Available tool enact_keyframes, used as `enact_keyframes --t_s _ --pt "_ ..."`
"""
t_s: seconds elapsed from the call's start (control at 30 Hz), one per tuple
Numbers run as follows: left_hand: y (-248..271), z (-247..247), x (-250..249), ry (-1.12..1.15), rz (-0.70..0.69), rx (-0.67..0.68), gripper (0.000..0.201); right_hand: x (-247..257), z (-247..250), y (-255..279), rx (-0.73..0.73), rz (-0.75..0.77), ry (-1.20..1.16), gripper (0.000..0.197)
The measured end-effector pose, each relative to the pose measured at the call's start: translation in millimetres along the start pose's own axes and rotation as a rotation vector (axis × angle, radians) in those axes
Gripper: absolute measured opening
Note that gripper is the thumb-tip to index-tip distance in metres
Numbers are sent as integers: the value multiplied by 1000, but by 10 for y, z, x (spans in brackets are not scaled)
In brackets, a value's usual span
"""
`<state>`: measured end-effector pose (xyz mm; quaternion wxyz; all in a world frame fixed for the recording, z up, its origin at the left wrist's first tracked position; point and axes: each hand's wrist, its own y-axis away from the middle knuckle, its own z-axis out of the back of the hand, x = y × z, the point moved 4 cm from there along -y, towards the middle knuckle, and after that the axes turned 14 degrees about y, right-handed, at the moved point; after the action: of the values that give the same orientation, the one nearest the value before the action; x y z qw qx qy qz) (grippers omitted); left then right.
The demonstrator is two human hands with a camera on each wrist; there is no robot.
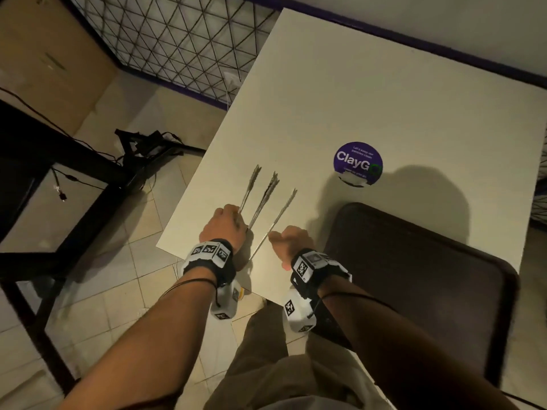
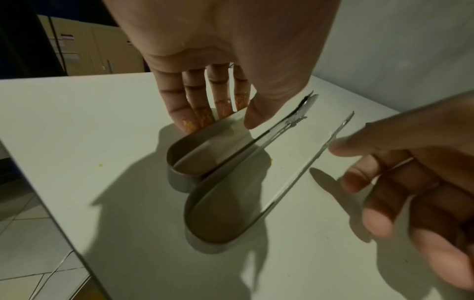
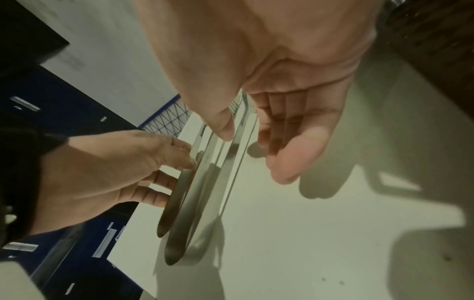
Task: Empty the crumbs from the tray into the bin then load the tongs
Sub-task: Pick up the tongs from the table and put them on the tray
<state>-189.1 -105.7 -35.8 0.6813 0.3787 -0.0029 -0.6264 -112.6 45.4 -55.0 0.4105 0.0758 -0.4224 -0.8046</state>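
Observation:
Two metal tongs lie side by side on the white table [image 1: 325, 99], tips pointing away. My left hand [image 1: 223, 224] pinches one arm of the left tongs [image 2: 177, 174] between thumb and fingers [image 2: 202, 119]; yellow crumbs stick to those fingers. The right tongs [image 2: 205, 246] rest on the table beside them. My right hand [image 1: 291, 241] hovers at their outer arm [image 1: 281, 216] with loosely curled fingers, its thumb [image 3: 225, 130] touching the metal. The dark brown tray [image 1: 414, 291] sits at the table's near right corner. No bin is in view.
A round purple sticker [image 1: 358, 161] marks the table beyond the tray. The table's left edge [image 1: 189, 202] runs just beside my left hand. On the tiled floor to the left stand a black frame [image 1: 88, 184] and cables [image 1: 142, 146].

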Motion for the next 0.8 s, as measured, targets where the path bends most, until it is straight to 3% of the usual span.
enact_keyframes --t_s 0.1,0.4,0.6,0.8 --pt "-44 -21 12 9 1 7 34 127 -18 -60 -10 -38 -1 55" --pt "-123 -39 62 -29 -43 32 32 293 6 -45 -37 -139 -142 31" --pt "34 -7 48 16 -66 31 27 56 53 67 -20 -99 -102 27" --pt "446 -144 -249 83 -184 54 24 -506 274 438 -68 -17 -131 17"
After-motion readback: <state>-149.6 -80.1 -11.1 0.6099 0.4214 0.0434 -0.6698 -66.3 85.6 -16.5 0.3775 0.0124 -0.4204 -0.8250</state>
